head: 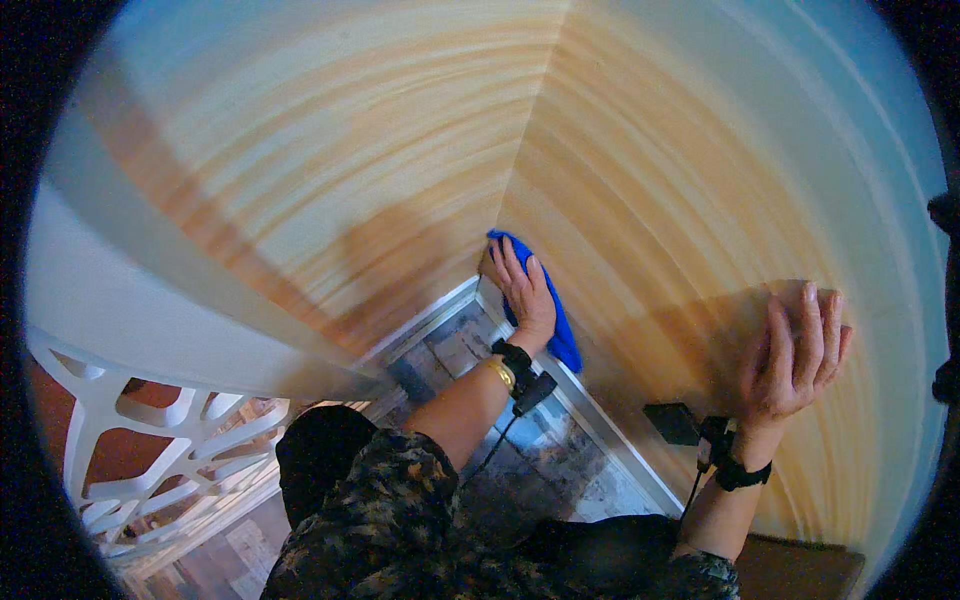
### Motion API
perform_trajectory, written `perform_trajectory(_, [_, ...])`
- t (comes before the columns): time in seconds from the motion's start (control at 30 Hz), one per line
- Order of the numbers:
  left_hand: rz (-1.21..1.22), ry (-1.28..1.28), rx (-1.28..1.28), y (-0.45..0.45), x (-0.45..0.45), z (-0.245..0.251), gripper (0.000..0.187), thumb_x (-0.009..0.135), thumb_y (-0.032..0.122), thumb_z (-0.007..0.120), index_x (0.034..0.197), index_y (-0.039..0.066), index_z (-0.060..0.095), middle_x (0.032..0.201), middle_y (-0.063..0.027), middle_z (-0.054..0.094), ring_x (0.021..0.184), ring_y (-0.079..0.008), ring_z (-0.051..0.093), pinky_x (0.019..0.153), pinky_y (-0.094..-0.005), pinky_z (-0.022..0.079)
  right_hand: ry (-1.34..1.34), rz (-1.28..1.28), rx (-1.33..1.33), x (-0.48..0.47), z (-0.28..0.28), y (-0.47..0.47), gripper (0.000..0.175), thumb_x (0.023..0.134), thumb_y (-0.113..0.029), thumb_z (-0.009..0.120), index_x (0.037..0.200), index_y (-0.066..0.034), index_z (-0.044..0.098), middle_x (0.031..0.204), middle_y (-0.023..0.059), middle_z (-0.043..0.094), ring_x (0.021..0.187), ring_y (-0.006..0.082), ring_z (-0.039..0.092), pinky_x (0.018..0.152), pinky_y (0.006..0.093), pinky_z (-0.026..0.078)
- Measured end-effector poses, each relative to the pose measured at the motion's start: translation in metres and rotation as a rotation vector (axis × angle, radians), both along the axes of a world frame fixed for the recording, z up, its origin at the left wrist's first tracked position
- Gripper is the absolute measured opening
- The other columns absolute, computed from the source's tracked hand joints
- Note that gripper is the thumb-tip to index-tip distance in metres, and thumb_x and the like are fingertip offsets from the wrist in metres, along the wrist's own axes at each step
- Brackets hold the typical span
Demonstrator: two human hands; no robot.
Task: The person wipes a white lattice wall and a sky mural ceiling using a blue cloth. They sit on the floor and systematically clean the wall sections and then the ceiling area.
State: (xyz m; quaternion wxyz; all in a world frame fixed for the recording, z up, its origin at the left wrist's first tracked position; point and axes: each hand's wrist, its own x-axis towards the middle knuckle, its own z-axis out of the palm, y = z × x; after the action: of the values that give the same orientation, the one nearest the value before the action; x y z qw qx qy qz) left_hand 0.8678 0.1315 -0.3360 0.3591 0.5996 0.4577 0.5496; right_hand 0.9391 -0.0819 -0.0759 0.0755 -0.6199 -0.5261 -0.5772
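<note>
A blue cloth lies under my left hand, pressed to the striped orange and cream wall just right of the corner. Part of the cloth hangs down along the wall past my wrist. My right hand rests against the same wall farther right, fingers spread and pointing up, with nothing seen in it. Both wrists wear black straps with small cabled devices.
White baseboards run along both walls above a patterned tile floor. A white openwork lattice panel stands at lower left. A dark wall plate is below my right hand, and a brown object sits at lower right.
</note>
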Motion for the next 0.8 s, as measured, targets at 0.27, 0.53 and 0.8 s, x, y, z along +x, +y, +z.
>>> perform_trajectory(0.27, [-0.198,-0.085,0.512,-0.047,0.017,0.068,0.063,0.092,0.026,0.059,0.149,0.007,0.038,0.157,-0.0272,0.022,0.143,-0.0509,0.021,0.115,-0.0604,0.016,0.006,-0.040,-0.009,-0.004,0.002,0.000,0.020,0.094,-0.015,0.056,0.103,-0.0143,0.075,0.130,0.0096,0.063,0.129,0.0335,0.052,0.114,0.0478,0.032])
perform_trajectory(0.53, [-0.036,-0.028,0.519,-0.002,0.013,-0.005,0.057,0.094,0.027,0.054,0.146,0.009,0.039,0.155,-0.0256,0.028,0.141,-0.0487,0.027,0.114,-0.0585,0.022,-0.018,-0.025,-0.001,-0.002,-0.002,0.003,0.018,0.093,-0.015,0.059,0.102,-0.0139,0.074,0.130,0.0091,0.063,0.129,0.0339,0.053,0.115,0.0479,0.031])
perform_trajectory(0.8, [-0.026,-0.176,-0.566,-0.013,0.013,-0.062,0.059,0.104,0.035,0.037,0.152,0.002,0.027,0.157,-0.0262,0.024,0.144,-0.0414,0.025,0.118,-0.0456,0.021,-0.009,-0.029,0.006,-0.001,0.000,0.000,0.018,0.093,-0.014,0.057,0.100,-0.0138,0.074,0.128,0.0090,0.065,0.128,0.0338,0.053,0.115,0.0474,0.031])
